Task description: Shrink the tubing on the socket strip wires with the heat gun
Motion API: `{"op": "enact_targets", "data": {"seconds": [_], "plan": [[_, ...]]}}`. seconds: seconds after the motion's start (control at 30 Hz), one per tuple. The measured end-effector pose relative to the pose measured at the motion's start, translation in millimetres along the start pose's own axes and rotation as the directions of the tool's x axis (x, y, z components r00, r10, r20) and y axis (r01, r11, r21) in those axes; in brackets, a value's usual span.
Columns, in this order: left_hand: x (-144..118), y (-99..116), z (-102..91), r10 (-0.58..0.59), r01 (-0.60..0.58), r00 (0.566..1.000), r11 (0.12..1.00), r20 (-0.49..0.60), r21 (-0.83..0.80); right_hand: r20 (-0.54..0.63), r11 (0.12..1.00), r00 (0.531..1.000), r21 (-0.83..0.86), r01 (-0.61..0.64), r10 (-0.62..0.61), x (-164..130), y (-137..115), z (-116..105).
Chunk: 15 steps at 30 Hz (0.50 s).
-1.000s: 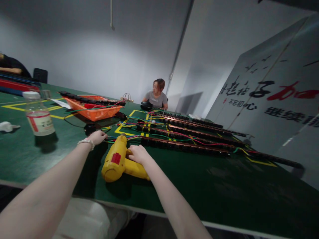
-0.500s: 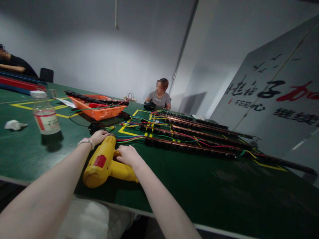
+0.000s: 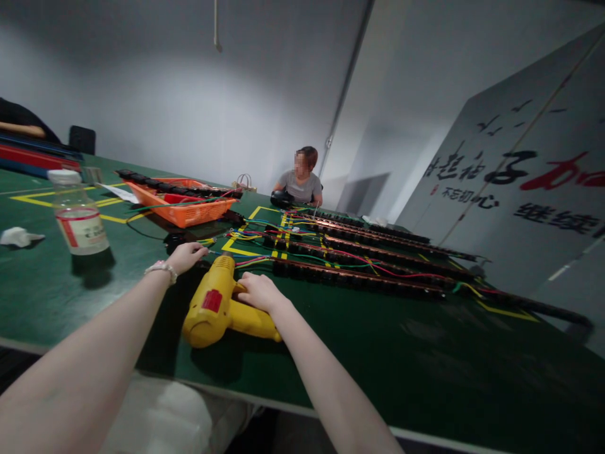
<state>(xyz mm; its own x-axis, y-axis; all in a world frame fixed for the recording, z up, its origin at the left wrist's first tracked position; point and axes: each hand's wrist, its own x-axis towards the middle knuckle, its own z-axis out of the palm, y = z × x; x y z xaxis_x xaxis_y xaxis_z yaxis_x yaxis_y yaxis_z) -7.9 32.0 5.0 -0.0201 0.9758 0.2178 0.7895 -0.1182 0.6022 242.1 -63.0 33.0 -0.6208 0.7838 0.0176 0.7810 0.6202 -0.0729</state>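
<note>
Since the frame half a second back, the yellow heat gun is lying a little farther from the near-left corner of the green tabletop, and the bottle and the orange basket are sitting slightly more to the left in view. Right hand is resting on the gun where barrel and handle meet, fingers curled loosely over it in a light grasp, while the gun is lying on its side near the front edge, its nozzle pointing toward the coloured wires. Left hand, a pale bracelet at its wrist, is reaching past the nozzle with fingertips pinching at the wire ends; whether it is truly gripping one cannot be told. Long black power strips are lying in rows toward the far right corner. A red label is showing on the gun and a red-and-white one on the bottle, both too small to read. Large black and red Chinese characters are running across the leaning board beyond the right edge. Another person is sitting at the far edge
</note>
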Motion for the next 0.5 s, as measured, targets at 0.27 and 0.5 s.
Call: {"op": "enact_targets", "data": {"seconds": [0.27,0.5], "plan": [[-1,1,0.4,0.002,-0.001,1.0,1.0,-0.019,0.023,0.002,0.998,0.998,-0.015,-0.061,0.061,-27,33,-2],[0,-2,0.1,0.016,-0.016,1.0,0.999,-0.002,0.047,-0.008,0.99,0.991,-0.045,-0.132,0.132,-42,44,-9]]}}
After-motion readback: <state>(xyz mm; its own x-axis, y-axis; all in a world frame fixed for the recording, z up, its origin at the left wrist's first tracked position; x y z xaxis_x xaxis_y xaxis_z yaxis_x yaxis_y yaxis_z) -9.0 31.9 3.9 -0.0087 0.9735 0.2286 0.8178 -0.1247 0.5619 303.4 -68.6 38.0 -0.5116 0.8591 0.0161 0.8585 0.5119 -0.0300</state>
